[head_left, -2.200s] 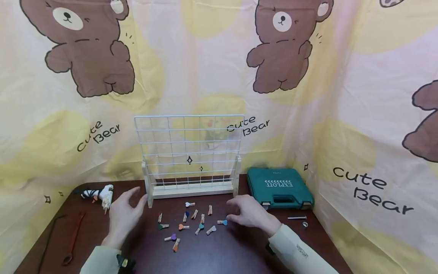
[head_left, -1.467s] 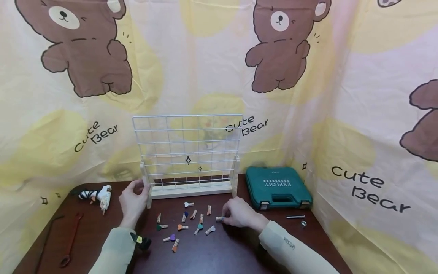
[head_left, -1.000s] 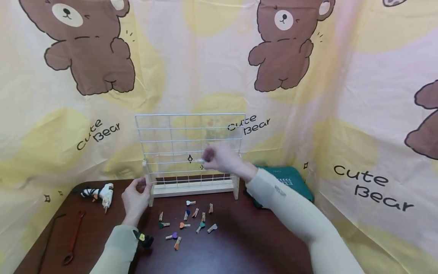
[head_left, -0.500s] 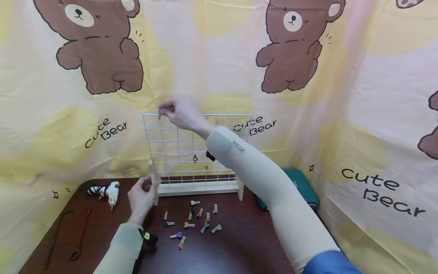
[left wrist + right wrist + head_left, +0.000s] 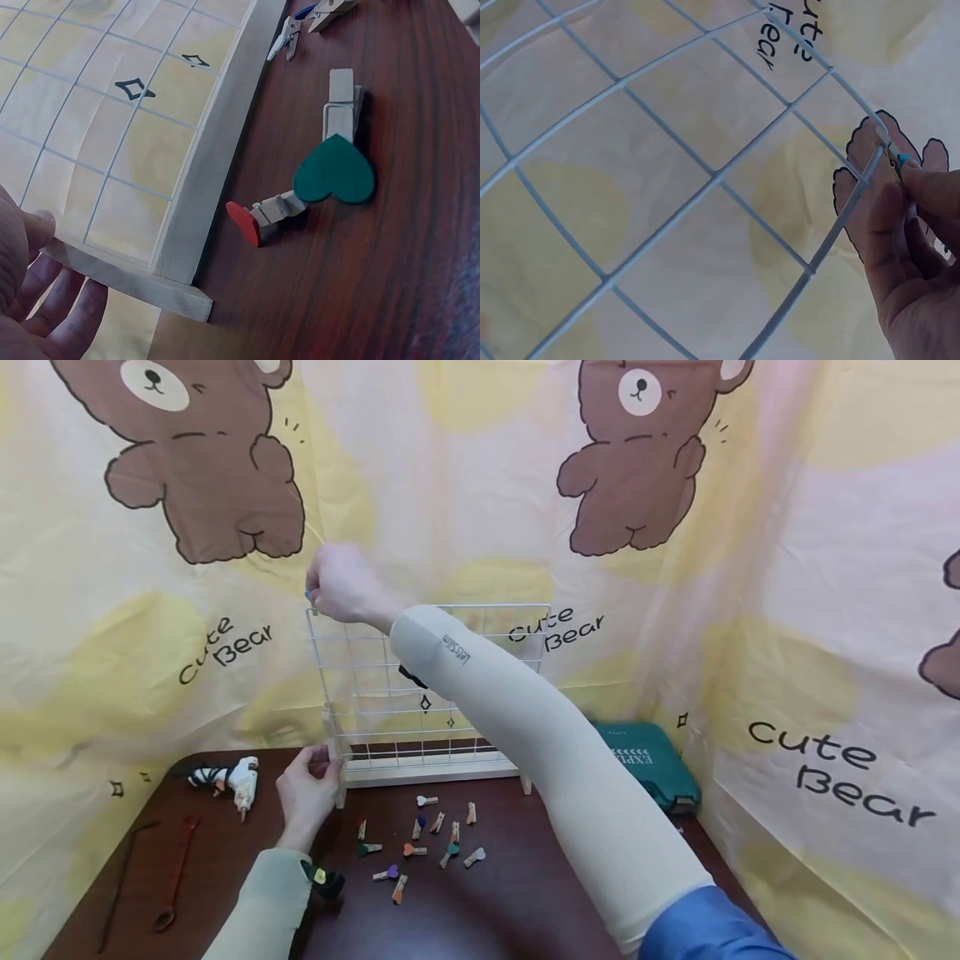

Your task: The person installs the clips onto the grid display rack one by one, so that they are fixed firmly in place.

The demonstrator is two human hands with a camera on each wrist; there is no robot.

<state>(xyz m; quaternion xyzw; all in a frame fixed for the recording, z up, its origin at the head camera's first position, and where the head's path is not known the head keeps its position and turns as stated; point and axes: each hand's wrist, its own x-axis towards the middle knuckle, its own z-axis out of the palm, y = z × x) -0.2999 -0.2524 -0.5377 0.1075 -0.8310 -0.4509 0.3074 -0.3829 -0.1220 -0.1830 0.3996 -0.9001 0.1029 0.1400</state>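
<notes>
A white wire grid stands upright in a pale wooden stand. My right hand pinches a small clothespin with a blue heart at the grid's top left corner; the right wrist view has its wooden tip right at the corner wire. Lower down, my left hand holds the stand's left foot between thumb and fingers. On the table before the stand lie several more heart clothespins, among them a green one, a red one and a purple one.
At the back right, a green tool case is partly hidden by my right arm. On the left lie a white glue gun, a red wrench and a thin black rod. Bear-print cloth hangs behind.
My right hand picked up the blue clothespin from the table's right side and carried it up and left to the grid's top left corner. My left hand moved onto the stand and stayed there.
</notes>
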